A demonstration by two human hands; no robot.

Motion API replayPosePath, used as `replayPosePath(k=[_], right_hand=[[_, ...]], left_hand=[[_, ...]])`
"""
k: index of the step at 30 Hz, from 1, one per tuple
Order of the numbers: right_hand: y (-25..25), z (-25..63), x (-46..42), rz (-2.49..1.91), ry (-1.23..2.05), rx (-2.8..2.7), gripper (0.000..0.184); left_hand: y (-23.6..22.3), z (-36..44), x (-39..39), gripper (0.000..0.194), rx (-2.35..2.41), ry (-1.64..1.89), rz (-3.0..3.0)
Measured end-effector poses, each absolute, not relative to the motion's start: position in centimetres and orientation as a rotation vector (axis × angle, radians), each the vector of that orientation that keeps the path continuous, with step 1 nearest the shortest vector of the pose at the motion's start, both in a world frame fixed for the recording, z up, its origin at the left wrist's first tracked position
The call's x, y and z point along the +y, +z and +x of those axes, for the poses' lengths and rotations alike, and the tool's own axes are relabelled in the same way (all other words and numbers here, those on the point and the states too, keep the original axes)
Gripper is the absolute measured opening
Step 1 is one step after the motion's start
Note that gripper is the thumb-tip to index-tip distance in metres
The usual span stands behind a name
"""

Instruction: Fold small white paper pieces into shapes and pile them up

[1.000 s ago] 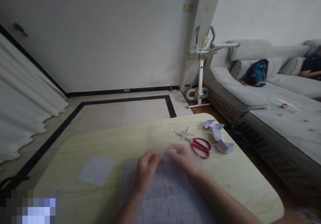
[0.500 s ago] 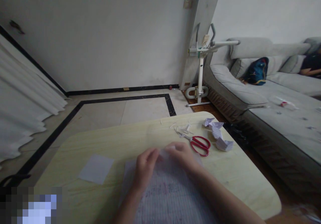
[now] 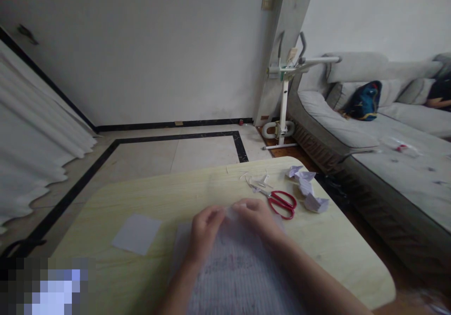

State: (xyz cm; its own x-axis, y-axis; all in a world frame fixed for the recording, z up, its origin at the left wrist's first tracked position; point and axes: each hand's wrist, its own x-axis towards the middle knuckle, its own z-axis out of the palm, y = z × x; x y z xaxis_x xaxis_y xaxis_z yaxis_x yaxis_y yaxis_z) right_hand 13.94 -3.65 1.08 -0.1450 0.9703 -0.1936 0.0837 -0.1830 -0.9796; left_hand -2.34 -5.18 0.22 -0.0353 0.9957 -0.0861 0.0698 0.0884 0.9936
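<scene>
Between the fingertips of my left hand (image 3: 206, 232) and my right hand (image 3: 258, 218) is a small piece of thin white paper (image 3: 230, 213). Both hands are closed in a pinch, one at each side of it. They are over the far part of a lined sheet (image 3: 243, 272) covered in blurred writing. Red-handled scissors (image 3: 283, 204) lie just past my right hand, blades towards the left. Beyond the blades are thin white scraps (image 3: 260, 180). A square of white paper (image 3: 136, 234) rests flat on the table to the left of my left hand.
Several folded white paper pieces (image 3: 306, 188) lie near the right edge of the pale wooden table (image 3: 345, 263). A grey sofa (image 3: 352, 117) with a blue bag (image 3: 366, 101) and a person's arm (image 3: 439, 102) is at right. An exercise machine (image 3: 284, 94) stands by the wall.
The view has shifted slightly. My hands keep almost the same place and the same pinch on the white paper; nothing on the table has moved.
</scene>
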Motion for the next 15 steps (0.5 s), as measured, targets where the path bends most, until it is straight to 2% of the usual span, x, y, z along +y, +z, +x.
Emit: replayPosePath(k=[15], right_hand=[[1.35,14.00,-3.67,-1.292,1.465,-1.258,0.030]], left_hand=[[0.18,-2.53,-5.04,0.023,1.311,1.159,1.200]])
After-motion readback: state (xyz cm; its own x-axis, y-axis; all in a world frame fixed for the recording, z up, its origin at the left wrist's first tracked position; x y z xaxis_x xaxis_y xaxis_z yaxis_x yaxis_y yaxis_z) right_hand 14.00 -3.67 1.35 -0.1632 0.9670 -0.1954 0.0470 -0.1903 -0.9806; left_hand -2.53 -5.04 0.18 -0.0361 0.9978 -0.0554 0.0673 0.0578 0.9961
